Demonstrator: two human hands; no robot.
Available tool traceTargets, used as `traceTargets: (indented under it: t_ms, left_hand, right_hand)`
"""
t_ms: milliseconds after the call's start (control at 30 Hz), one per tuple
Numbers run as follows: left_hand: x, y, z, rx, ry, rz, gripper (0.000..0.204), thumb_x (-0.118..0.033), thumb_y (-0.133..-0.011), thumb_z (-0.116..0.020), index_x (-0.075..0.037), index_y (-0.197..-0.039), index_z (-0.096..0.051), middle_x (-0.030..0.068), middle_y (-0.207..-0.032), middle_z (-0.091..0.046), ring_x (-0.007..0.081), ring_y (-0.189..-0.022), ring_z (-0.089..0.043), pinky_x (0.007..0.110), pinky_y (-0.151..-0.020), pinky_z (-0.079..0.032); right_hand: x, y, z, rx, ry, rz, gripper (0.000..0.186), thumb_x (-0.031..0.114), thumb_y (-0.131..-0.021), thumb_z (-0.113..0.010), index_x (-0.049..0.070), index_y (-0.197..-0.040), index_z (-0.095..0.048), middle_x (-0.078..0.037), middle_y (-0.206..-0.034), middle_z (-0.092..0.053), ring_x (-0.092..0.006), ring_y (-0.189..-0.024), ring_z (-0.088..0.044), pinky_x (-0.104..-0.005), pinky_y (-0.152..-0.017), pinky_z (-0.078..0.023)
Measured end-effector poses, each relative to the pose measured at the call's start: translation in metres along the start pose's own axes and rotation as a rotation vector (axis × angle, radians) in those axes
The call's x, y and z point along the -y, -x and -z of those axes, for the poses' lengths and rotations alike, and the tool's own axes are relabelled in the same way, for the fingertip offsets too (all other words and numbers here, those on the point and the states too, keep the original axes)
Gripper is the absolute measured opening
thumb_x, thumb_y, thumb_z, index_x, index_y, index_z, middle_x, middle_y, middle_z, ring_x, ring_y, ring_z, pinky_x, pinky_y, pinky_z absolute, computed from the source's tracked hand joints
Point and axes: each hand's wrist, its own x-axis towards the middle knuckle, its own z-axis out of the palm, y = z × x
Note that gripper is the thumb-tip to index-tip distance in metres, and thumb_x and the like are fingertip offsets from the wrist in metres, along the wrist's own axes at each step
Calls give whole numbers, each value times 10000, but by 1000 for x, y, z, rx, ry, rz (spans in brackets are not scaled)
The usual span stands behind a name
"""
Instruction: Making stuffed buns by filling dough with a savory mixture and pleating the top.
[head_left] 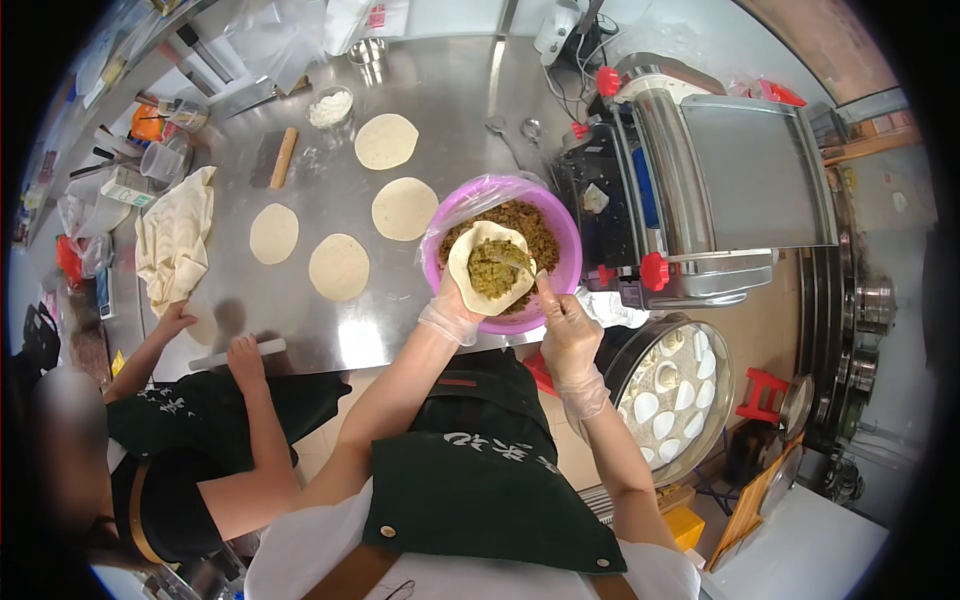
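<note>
Our right hand, gloved, grips a utensil whose tip spreads green filling on the dough round cupped in our left hand over the pink bowl. Filling is underway; next, we judge, comes careful pleating.

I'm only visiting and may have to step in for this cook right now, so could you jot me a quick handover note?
Left hand, gloved, cups a round dough wrapper with green filling on it, over the pink bowl of filling.
Right hand, gloved, holds a utensil whose tip is in the filling on the wrapper.
Done: folded dumplings sit in the round tray at right.
Left: this wrapper is still open; four flat wrappers wait on the steel table. A co-worker's hand is at a rolling pin.
</note>
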Motion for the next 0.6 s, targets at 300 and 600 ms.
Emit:
traceTargets:
  t_ms: [300,600]
  left_hand:
    - [2,-4,8,36,72,-60,315,-350,-991,-430,-105,-967,-628,91,-950,-654,267,-883,-630,440,-774,-531]
    - [4,-6,16,-17,73,-84,289,-346,-991,-428,-135,-1054,-616,77,-996,-656,262,-920,-638,432,-801,-536]
  right_hand:
    - [17,13,-4,35,22,-77,625,-56,-680,-596,150,-1269,-631,-36,-749,-560,-202,-536,-583,-327,-486,-493]
    - [18,9,-4,-17,21,-86,644,-72,-658,-596,135,-1266,-634,-46,-748,-558,-198,-565,-593,-322,-514,-500]
